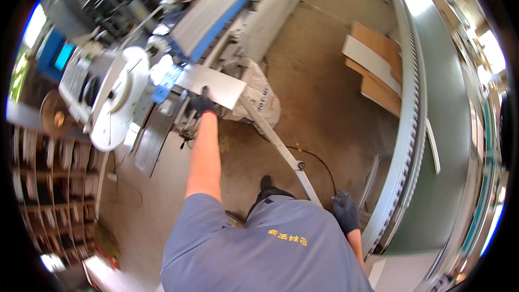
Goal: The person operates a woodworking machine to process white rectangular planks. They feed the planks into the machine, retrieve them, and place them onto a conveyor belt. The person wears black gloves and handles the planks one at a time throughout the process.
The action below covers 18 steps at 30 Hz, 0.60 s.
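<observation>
My left hand (203, 103), in a dark glove with a red cuff, grips the near edge of a white board (220, 85), with one finger lying on its top face. The board lies at the end of an edge-banding machine (178, 70) and sticks out to the right of it. Part of the hand's grip is hidden under the board. My right hand (346, 212), in a dark grey glove, hangs low at my right side beside the roller conveyor. Its fingers are loosely apart and nothing shows in them.
A large white reel (121, 84) stands left of the board. A white sack (262, 94) sits below it, and a slanted metal bar (278, 143) crosses the floor. Brown and white panels (376, 67) lie by the curved conveyor rail (413, 97). Shelves of rolls (54, 178) stand at left.
</observation>
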Each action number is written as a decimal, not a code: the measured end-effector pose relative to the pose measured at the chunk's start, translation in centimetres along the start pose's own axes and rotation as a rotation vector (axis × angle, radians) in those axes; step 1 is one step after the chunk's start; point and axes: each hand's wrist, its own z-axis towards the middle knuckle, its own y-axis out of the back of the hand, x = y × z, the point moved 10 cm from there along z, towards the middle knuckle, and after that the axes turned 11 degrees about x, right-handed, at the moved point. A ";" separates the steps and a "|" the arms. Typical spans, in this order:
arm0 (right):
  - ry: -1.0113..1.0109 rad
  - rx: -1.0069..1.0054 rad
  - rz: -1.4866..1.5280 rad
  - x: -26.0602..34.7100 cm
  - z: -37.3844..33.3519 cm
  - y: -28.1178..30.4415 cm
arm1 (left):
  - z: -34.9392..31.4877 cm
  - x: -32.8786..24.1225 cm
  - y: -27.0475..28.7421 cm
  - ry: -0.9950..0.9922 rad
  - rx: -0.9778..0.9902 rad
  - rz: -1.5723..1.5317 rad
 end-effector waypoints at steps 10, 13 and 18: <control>-0.404 -0.724 -0.043 -24.9 -16.1 13.6 | 15.3 13.1 -4.1 0.741 0.519 -0.288; -0.887 -0.742 -0.080 -33.3 -28.6 14.5 | 7.2 13.4 -8.0 0.816 0.464 0.096; -1.237 -0.260 -0.134 -50.2 -39.1 8.3 | -6.5 15.4 -1.9 1.195 0.730 0.566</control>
